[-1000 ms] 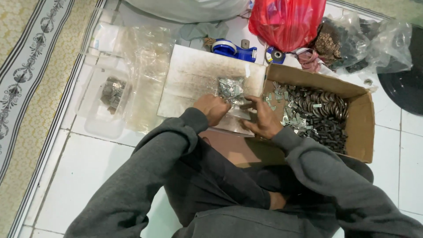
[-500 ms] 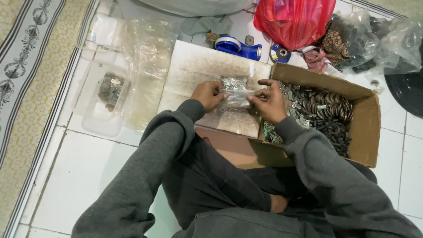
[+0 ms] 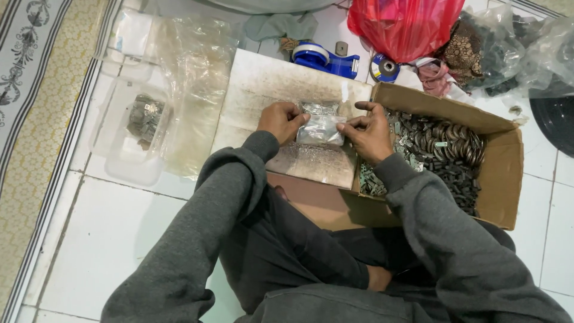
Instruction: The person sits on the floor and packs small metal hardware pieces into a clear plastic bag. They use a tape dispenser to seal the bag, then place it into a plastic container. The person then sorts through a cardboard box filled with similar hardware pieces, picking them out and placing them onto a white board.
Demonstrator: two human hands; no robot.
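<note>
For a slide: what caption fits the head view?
Both hands pinch a small clear bag over a board beside a parts box.

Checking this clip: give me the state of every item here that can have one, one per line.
Small clear bag: filled, gripped at both sides.
Left hand: shut on the bag.
Right hand: pinching the bag.
Cardboard box: open, holding metal parts.
Red plastic bag: bunched.
Clear tub: uncovered, partly filled.

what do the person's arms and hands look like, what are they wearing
Both arms are covered by long, loose dark grey fabric sleeves with ribbed cuffs at the wrists. The left hand and right hand are bare: no gloves, and no rings or watch visible.
</note>
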